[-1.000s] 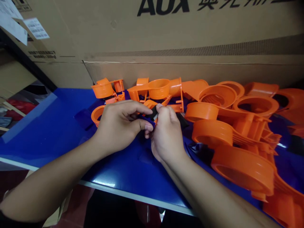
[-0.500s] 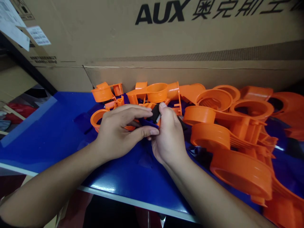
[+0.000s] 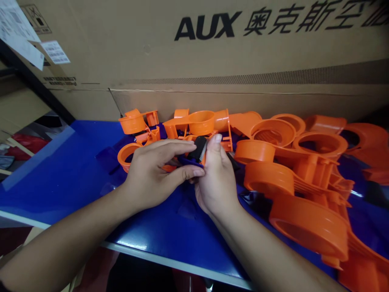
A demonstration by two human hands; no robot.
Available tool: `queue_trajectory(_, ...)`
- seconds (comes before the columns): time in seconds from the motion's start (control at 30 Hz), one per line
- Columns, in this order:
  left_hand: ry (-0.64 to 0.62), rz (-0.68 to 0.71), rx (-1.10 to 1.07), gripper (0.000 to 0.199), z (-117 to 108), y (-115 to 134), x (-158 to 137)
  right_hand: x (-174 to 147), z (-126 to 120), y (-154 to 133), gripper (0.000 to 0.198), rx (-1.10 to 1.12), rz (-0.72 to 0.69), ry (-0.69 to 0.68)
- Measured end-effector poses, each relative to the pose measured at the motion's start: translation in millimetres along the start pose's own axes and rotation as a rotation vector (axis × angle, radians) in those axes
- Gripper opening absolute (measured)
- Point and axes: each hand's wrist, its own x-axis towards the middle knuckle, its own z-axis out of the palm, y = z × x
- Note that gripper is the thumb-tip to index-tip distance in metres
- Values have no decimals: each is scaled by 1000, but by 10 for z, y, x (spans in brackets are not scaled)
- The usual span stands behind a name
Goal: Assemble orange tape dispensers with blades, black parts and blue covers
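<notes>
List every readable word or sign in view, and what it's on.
"AUX", on the cardboard box.
"奥克斯空", same box; next character cut off.
Small print, box's left: too blurred.
White labels, upper left: too small.
Framed symbol, upper left: unclear.

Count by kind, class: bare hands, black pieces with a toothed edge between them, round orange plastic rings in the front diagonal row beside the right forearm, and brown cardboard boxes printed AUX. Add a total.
Bare left hand and bare right hand: 2
Black piece with a toothed edge: 1
Round orange plastic rings: 3
Brown cardboard box: 1
Total: 7
</notes>
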Motion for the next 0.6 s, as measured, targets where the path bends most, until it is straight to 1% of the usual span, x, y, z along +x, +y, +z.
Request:
queue_trajectory(0.13, 7, -14, -14, 39, 12, 7, -1, -9, -6, 5, 52, -1, 26, -1)
queue_trajectory(0.37, 76, -159, -103, 29, 98, -7, -62, -43, -18, 68, 50, -34, 20, 22)
queue_trajectory(0.5, 85, -197, -139, 29, 125, -13, -88, -67, -21, 65, 50, -61, 6, 39)
queue_trajectory(0.6, 76, -191, -154, 28, 119, -8, -81, -77, -6, 29, 50, -43, 30, 53)
